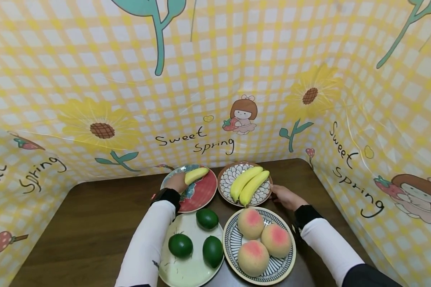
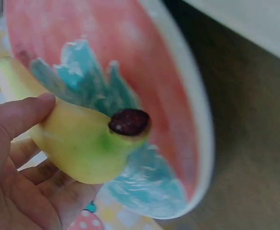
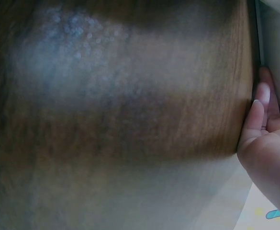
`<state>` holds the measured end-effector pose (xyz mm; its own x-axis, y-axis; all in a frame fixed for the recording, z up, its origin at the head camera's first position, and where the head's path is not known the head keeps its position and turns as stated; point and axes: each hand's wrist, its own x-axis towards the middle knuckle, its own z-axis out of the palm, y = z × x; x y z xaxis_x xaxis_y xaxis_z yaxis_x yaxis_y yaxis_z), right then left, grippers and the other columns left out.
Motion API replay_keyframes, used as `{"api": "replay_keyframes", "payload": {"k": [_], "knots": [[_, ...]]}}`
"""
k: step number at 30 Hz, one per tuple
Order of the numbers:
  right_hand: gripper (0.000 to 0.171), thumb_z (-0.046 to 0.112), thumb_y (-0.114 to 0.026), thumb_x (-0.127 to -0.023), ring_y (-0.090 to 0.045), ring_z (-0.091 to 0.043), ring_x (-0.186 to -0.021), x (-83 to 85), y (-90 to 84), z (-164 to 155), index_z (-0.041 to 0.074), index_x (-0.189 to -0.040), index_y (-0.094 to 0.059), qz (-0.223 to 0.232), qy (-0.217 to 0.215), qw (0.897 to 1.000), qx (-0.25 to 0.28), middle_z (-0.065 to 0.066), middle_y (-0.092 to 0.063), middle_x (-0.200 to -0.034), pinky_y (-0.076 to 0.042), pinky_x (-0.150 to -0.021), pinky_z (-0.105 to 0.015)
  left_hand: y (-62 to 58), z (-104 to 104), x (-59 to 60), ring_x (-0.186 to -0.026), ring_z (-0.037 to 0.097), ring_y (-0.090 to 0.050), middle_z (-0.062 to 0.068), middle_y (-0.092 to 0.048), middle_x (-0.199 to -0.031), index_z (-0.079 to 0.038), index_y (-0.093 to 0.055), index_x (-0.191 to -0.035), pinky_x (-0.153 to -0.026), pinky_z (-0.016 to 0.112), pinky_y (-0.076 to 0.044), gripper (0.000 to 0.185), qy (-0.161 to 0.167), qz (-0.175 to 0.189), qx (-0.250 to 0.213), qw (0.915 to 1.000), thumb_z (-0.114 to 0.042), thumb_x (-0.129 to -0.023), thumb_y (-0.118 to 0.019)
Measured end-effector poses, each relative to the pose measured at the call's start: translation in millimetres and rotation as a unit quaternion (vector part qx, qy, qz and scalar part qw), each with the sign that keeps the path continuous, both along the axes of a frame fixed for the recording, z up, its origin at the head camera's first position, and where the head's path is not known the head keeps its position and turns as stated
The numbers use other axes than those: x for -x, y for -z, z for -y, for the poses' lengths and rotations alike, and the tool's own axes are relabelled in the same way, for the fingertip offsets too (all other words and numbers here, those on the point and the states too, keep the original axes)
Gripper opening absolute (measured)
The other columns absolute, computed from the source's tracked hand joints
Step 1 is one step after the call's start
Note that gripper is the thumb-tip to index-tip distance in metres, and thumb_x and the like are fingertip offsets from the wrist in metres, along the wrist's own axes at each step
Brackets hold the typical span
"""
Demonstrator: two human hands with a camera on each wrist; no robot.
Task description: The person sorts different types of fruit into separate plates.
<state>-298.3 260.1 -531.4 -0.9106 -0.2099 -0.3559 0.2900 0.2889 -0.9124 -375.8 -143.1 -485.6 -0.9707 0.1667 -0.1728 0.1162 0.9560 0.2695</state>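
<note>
Near plates: white plate with three green fruits lies below the left hand; striped plate with three peaches lies below the right hand, both closest to the viewer.
Table: dark wood table carries all four plates; the cloth backdrop rises just beyond both hands.
Red plate: red plate with a blue leaf print sits directly under the left hand, at the far edge of the table.
Patterned plate: patterned plate lies between the two hands, touching or nearly touching the red plate, and carries two bananas side by side.
Left hand: left hand grips one end of a single banana; thumb lies on top, fingers curl beneath, as the left wrist view shows.
Right hand: right hand rests on the table at the patterned plate's outer rim, fingers straight, gripping nothing; right wrist view shows fingertips against an edge.
Banana position: over the red plate; whether it touches the plate I cannot tell.
Handling judgement: a firm but light grip suits a soft fruit; keep it level and low over the plate, clear of the rim.
Risk judgement: the end grip leaves the long part free to swing; the right hand steadying the neighbouring plate looks sensible.
</note>
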Motion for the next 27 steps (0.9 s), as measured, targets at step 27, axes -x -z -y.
{"api": "replay_keyframes", "payload": {"k": [27], "knots": [[0.044,0.026,-0.024,-0.114,-0.050,-0.011,-0.091,1.6,6.1,-3,-0.007,-0.128,-0.049,-0.003,0.003,1.000,0.010,0.001,-0.055,-0.098,-0.041,-0.086,-0.027,-9.7,-156,13.9,-0.127,0.034,-0.062,0.021,-0.062,-0.140,0.001,-0.044,-0.151,-0.108,0.045,-0.050,0.061,0.050,0.050,-0.035,0.9969,-0.021,-0.098,-0.067]]}}
